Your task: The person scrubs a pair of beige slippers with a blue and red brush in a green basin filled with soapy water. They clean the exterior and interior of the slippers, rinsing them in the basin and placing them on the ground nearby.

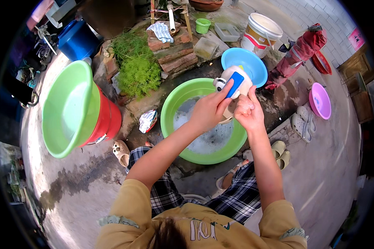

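Note:
Above a light-green basin (169, 137) of sudsy water, both my arms reach forward. My left hand (210, 107) is closed around a blue-backed scrub brush (235, 84), which lies against a pale beige clog-style shoe (246, 78). A white-and-black ornament (220, 84) shows on the shoe's left side. Curled fingers of my right hand (250, 111) grip the near end of the shoe. Much of the shoe is covered by my hands and the brush, and its underside is hidden.
A blue basin (259, 58) stands just beyond my hands, beside a white bucket (262, 31). At left, a large green basin (50, 112) leans on a red bucket (111, 116). Grey clogs (300, 128), olive clogs (283, 159) and a purple basin (320, 101) lie to the right.

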`<state>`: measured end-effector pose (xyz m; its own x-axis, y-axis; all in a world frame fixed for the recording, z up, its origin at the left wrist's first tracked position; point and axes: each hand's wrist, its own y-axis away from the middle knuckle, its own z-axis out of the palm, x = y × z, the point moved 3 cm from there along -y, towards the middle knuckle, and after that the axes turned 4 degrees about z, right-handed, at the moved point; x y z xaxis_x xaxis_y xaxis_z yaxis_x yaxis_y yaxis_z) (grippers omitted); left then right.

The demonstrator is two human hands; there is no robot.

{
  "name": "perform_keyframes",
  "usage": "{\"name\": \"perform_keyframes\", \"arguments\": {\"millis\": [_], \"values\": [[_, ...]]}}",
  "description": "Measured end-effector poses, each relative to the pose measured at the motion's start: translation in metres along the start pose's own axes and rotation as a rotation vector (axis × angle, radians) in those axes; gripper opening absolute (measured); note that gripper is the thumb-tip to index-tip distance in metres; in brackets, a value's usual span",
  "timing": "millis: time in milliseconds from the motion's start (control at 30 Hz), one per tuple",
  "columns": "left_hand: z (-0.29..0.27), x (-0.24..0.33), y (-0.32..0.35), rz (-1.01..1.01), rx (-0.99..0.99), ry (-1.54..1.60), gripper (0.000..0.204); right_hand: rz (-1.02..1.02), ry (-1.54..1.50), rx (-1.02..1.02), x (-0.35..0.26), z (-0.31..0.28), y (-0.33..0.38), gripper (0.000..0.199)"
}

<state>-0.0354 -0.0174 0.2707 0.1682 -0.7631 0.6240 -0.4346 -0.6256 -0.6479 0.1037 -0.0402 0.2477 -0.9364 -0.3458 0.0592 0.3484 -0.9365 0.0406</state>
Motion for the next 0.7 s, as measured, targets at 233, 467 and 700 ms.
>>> {"name": "perform_keyframes", "arguments": {"millis": [233,467,700], "values": [[-0.019,-0.038,-0.016,-0.440,0.244,0.215,0.038,0.084,0.007,0.074,0.003,0.011,0.009,0.050],[-0.002,-0.063,-0.004,-0.677,0.105,0.893,0.027,0.177,-0.096,-0.083,0.010,0.022,0.015,0.052],[0.006,-0.048,-0.001,-0.536,0.014,0.951,0.040,0.099,-0.075,-0.006,-0.002,0.020,0.022,0.045]]}}
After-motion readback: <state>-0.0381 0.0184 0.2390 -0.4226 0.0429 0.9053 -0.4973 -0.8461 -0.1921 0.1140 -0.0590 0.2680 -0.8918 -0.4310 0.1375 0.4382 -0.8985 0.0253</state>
